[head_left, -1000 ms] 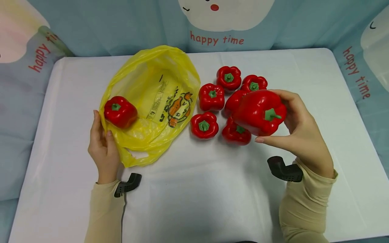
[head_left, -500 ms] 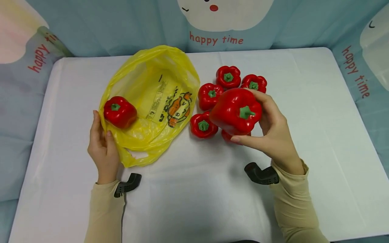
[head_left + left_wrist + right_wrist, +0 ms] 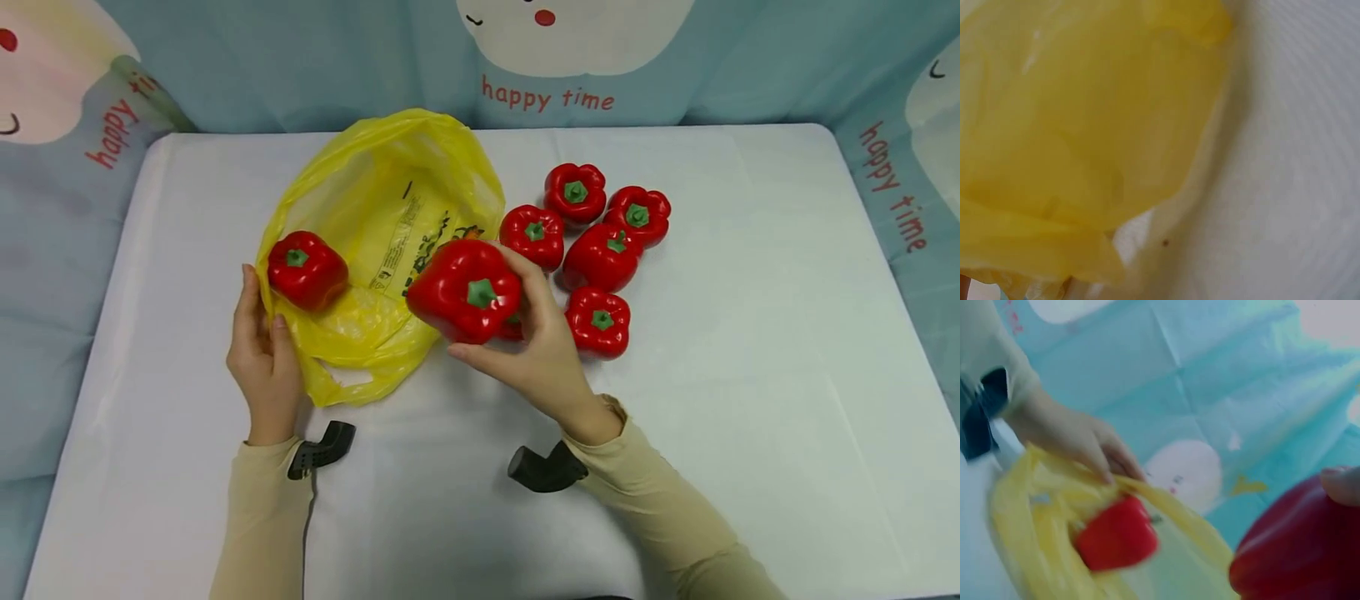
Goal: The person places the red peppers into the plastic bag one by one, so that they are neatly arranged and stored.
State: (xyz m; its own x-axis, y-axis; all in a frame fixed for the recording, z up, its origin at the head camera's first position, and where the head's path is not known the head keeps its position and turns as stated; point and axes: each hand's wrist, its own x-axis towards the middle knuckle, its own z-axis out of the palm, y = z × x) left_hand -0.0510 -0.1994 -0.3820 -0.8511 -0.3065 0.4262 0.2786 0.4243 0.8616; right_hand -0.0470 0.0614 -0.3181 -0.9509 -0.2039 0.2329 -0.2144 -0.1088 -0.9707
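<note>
Holding one red bell pepper [image 3: 453, 287] in the right hand [image 3: 547, 367], thumb at its near side and fingers around its far side, spread about as wide as the pepper; green stem end faces the head camera. Held pepper overlaps the right part of the yellow bag [image 3: 442, 142] in the head view; height above it can't be told. Left hand [image 3: 266, 358] is at the bag's left edge, rim between thumb and fingers, small gap, fingers mostly straight; grip firmness unclear. Bag lies mouth open, black print and an orange drawing inside, the drawing partly hidden by the held pepper. Bagged pepper [image 3: 307, 271] sits inside at the left, tilted, near the left fingers. Loose peppers [image 3: 602, 257] number six, right of the bag on the white table [image 3: 750, 350], bunched close, stems up or tilted; one is mostly covered by the held pepper and right hand. Left wrist view: mostly blurred yellow plastic plus table. Right wrist view: held pepper at the right edge, thumb on it. Both wrists carry black devices [image 3: 322, 450] by beige sleeves [image 3: 262, 517]. Blue backdrop [image 3: 360, 58] behind, printed "happy time".
</note>
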